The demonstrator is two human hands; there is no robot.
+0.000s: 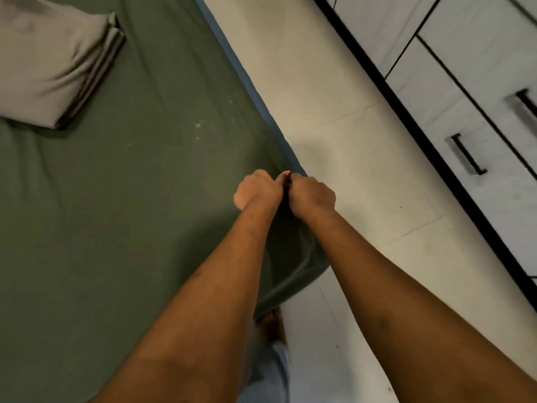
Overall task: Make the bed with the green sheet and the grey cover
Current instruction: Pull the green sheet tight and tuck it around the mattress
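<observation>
Head view, left hand (257,191), right hand (313,196) touching, gripping green sheet (130,205) edge running up-left

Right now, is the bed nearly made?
Partly. The green sheet is already spread over the bed. The left hand and right hand grip its edge at the side, where the blue mattress edge shows. The grey cover lies folded on the sheet, not yet spread.
</observation>
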